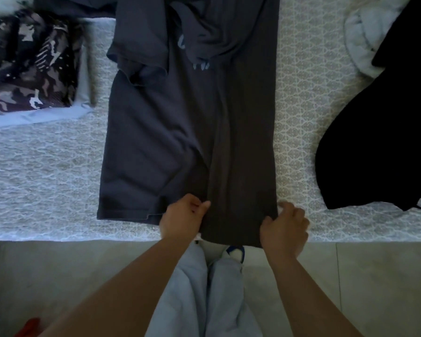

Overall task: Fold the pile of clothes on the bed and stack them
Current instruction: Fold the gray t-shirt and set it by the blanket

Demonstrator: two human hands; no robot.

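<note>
A dark grey T-shirt (156,132) lies spread lengthwise on the patterned bed (301,113), its right side folded in over the middle and its hem at the bed's near edge. My left hand (182,215) pinches the hem at the inner edge of the folded panel. My right hand (286,227) grips the hem at the shirt's right corner. The left sleeve sticks out at the upper left, and the top of the shirt is bunched.
A folded camouflage garment (27,66) on a light blue one (34,116) lies at the left. A black garment (379,142) and a white one (365,37) lie at the right. Tiled floor (58,276) and my light trousers (204,300) are below the bed edge.
</note>
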